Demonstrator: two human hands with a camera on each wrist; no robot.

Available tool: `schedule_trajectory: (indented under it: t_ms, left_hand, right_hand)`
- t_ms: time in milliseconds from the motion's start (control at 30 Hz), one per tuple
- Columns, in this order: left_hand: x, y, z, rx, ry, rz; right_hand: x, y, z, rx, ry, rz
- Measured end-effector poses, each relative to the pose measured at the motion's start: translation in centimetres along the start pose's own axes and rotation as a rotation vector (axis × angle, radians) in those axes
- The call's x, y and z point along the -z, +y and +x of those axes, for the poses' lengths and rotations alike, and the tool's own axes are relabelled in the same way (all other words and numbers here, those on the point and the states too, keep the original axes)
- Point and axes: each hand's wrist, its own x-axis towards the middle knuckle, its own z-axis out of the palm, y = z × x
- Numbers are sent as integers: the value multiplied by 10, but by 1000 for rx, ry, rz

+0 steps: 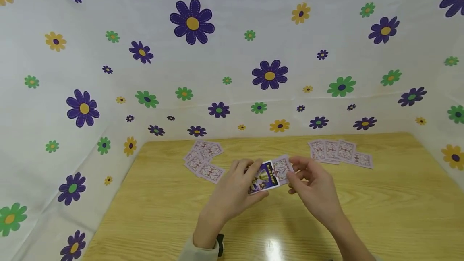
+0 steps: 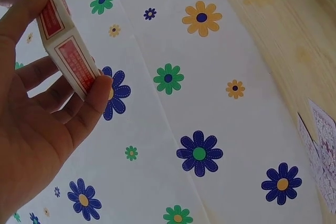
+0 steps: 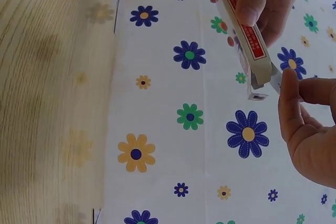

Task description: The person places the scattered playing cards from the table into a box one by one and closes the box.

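Observation:
Above the middle of the wooden table (image 1: 380, 212), my left hand (image 1: 250, 172) grips a purple and yellow card box (image 1: 262, 177). In the left wrist view the left hand's thumb and fingers (image 2: 97, 95) clamp the box (image 2: 65, 51), whose side panels are red. My right hand (image 1: 295, 172) pinches pink-backed cards (image 1: 282, 167) that stick out of the box's right end. In the right wrist view its thumb (image 3: 289, 98) touches the lower end of the box (image 3: 244, 32), where a thin card edge (image 3: 274, 81) shows.
Two loose spreads of face-down pink-backed cards lie on the table, one at the back left (image 1: 203, 160) and one at the back right (image 1: 340, 151). White cloth with flowers (image 1: 192, 21) walls in the table at the back and on both sides.

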Motion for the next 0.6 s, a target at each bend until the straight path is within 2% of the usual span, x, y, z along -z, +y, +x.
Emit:
schedule_trajectory:
  t_ms: [233, 433, 600]
  left_hand:
    - [5, -1, -1, -17, 51, -20]
    - [8, -3, -1, -63, 92, 0]
    - [8, -1, -2, -50, 96, 8]
  right_hand:
    - [-9, 1, -4, 5, -71, -50]
    - [-16, 1, -6, 94, -41, -136]
    - [-16, 2, -6, 129, -57, -183]
